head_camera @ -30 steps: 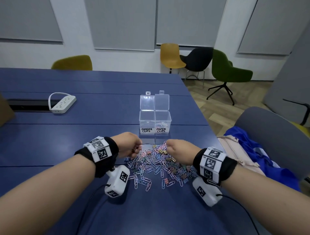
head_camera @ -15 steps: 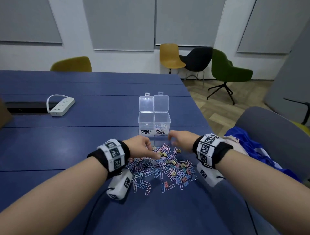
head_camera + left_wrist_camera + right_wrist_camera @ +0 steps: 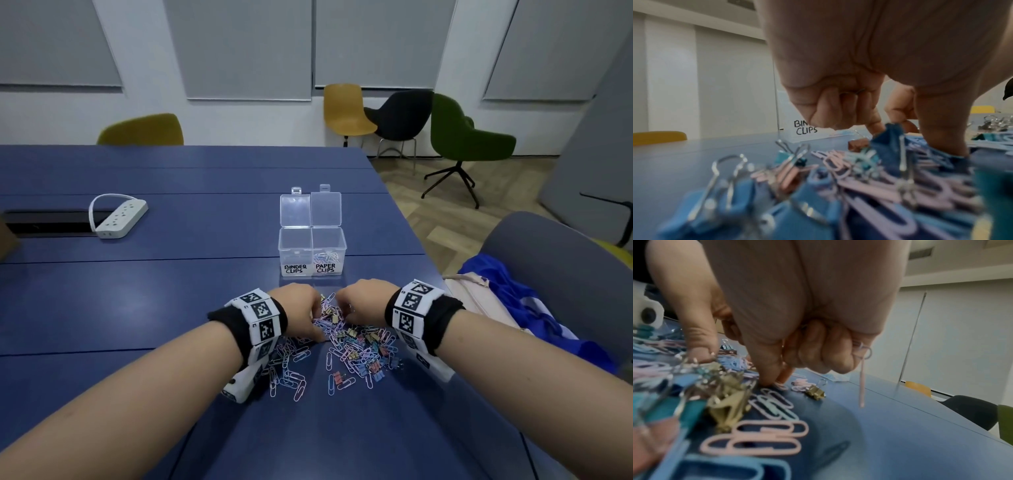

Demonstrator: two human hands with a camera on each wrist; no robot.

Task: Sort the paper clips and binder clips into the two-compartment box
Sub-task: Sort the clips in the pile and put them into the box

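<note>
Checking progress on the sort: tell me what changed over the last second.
The right hand rose toward the two-compartment box, then dropped back onto the pile of clips; it holds paper clips. The left hand shifted forward over the pile. The box and power strip stayed put.

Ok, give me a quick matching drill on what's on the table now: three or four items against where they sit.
Items:
1. power strip
2. two-compartment box
3. pile of clips
4. blue cloth

Places:
A. on the seat past the table's right edge
B. under both hands
C. far left, by the table slot
D. behind the pile, lids open

Pairs: 1-C, 2-D, 3-B, 4-A
</note>
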